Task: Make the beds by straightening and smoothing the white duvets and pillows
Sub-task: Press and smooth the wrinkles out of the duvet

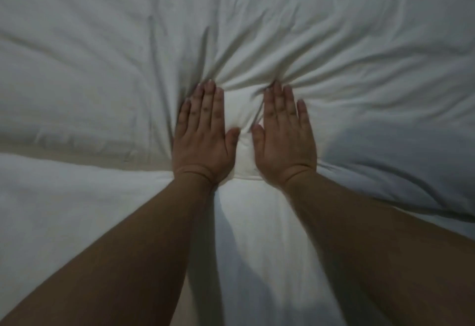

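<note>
At centre frame, the left hand (203, 135) and right hand (284, 140) press flat, fingers straight, side by side on the white duvet (334, 43), which fills the frame, creased above the fingertips.

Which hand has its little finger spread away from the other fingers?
The right hand: its little finger splays outward, while the left hand keeps all four fingers together on the duvet.
</note>
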